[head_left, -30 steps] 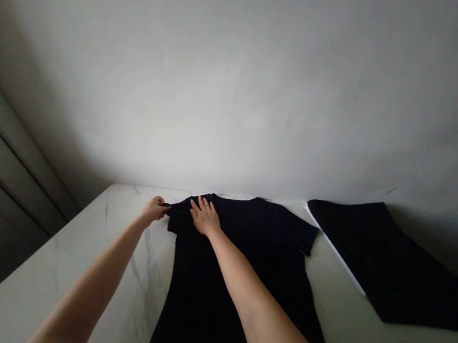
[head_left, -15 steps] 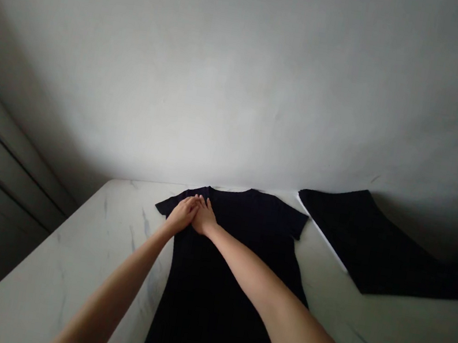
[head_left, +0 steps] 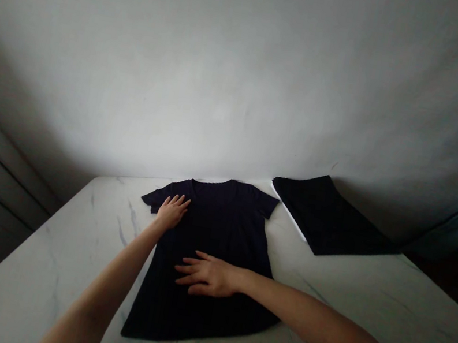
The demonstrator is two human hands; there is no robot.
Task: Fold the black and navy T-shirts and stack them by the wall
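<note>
**A:** What has changed in the last second?

**B:** Both hands were bunched together at the shirt's [head_left: 217, 240] far left shoulder, the left one pinching the sleeve. Now they are apart. The left hand [head_left: 170, 212] lies flat and open just below that sleeve, holding nothing. The right hand [head_left: 208, 274] has slid down to the middle of the shirt, fingers spread, palm pressing the cloth, also gripping nothing.

**A:** What does that suggest?

**B:** I judge the sleeve has been straightened and the hands are now smoothing the body flat.

**A:** Where is the shirt?

**B:** Spread out on a white marbled table [head_left: 363, 311], collar towards the far wall [head_left: 244, 80], hem nearest the person, both short sleeves out to the sides.

**A:** Count things for me.

**B:** One dark shirt laid open. One dark folded cloth [head_left: 326, 220] near its right sleeve, apart from it, with a thin white edge showing. Two hands. One table.
</note>
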